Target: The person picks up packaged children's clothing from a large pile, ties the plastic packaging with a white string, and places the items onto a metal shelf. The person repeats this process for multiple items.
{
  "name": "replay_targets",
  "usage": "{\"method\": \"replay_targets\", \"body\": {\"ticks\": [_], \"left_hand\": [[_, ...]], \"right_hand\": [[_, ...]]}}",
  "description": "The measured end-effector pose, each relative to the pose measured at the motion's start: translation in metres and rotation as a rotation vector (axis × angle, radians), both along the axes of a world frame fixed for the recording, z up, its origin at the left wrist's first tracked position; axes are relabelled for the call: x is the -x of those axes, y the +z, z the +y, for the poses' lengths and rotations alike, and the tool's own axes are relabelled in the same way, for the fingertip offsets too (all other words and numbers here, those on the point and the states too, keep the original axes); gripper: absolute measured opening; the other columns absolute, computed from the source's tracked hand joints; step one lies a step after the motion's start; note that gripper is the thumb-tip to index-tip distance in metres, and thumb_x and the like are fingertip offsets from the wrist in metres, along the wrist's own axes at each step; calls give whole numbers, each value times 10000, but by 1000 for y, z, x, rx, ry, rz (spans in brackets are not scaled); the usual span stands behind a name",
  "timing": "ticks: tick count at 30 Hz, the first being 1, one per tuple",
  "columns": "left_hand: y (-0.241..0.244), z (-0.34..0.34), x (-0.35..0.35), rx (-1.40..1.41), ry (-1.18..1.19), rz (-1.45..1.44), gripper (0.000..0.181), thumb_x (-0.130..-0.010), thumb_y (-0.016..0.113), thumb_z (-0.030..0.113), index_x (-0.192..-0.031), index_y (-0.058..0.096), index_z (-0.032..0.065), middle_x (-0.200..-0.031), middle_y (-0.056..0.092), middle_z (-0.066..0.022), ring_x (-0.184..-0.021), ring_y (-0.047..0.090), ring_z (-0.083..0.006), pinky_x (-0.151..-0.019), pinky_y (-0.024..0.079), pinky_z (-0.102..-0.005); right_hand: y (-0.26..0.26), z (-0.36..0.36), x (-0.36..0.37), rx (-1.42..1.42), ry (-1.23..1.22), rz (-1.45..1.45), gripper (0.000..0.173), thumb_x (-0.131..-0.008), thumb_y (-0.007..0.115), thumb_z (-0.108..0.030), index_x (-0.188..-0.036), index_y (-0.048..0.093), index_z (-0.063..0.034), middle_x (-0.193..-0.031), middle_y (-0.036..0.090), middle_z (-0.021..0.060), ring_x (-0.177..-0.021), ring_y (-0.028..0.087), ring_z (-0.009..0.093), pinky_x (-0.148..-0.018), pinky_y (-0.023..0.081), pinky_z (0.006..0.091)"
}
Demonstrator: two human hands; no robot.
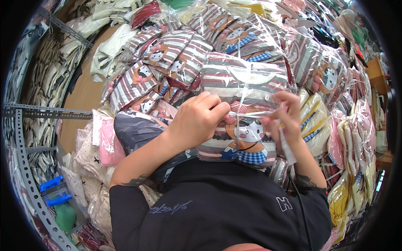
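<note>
A bundle of striped garments in clear plastic bags (pixel 220 82), printed with a cartoon figure, lies right before me. White plastic twine (pixel 245 91) runs around it both lengthwise and across. My left hand (pixel 202 117), fingers curled, pinches the cross strand near the bundle's middle. At the bundle's right side my right hand (pixel 287 117) holds the other part of that twine between its fingers, slightly blurred. A loose white tail (pixel 286 146) hangs below the right hand.
Bagged striped garments (pixel 176 53) are heaped behind the bundle. A dark patterned bundle (pixel 135 128) and a pink packet (pixel 110 142) lie at left, beside a perforated metal rack (pixel 23 163) with a blue plastic piece (pixel 56 190). Yellow and pink bagged garments (pixel 351 138) are stacked at right.
</note>
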State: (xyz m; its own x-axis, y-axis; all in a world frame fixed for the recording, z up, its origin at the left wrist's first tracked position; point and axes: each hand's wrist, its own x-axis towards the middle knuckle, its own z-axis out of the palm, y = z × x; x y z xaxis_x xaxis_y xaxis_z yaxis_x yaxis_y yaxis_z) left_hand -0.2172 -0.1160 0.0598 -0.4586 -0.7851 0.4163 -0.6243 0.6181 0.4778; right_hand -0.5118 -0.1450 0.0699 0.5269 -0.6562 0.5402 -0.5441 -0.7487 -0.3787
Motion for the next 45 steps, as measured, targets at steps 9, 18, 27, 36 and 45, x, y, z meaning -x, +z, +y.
{"method": "replay_targets", "body": {"ticks": [9, 18, 27, 36, 45], "left_hand": [[-121, 6, -16, -676, 171, 895, 934, -920, 704, 600, -1553, 319, 33, -1475, 447, -167, -1372, 451, -268, -1104, 370, -398], [-91, 30, 11, -907, -167, 1204, 1036, -957, 579, 680, -1606, 162, -11, -1594, 354, -169, -1464, 366, -270, -1202, 300, -408], [-48, -22, -11, -386, 169, 716, 1105, -882, 717, 644, -1599, 194, -14, -1573, 360, -200, -1466, 369, -325, -1183, 335, -453], [-59, -105, 4, -502, -214, 877, 453, -879, 809, 316, -1182, 649, 20, -1089, 680, -61, -1044, 635, -152, -936, 501, -318], [-101, -62, 18, -491, 239, 1087, 808, -1051, 560, 478, -1601, 218, -6, -1631, 297, -156, -1502, 289, -240, -1246, 196, -368]], "right_hand": [[-117, 7, 48, -1537, 42, -822, 685, -1079, 439, -535, -1509, 415, -3, -1430, 566, 113, -1284, 555, 183, -1098, 428, 334], [-121, 58, 43, -1470, 231, -1041, 973, -929, 580, -720, -1539, 322, -8, -1416, 567, 179, -1265, 604, 267, -1064, 501, 430], [-102, 39, 38, -1384, 201, -941, 923, -934, 737, -495, -1564, 231, -47, -1428, 534, 151, -1261, 584, 247, -1029, 507, 398], [-90, 33, 35, -1431, 178, -1091, 801, -973, 689, -485, -1515, 351, -3, -1439, 543, 148, -1242, 611, 247, -1027, 521, 402], [-102, 14, 22, -1368, -243, -689, 473, -996, 540, -192, -1439, 464, -46, -1241, 625, 124, -980, 676, 236, -759, 586, 365]]}}
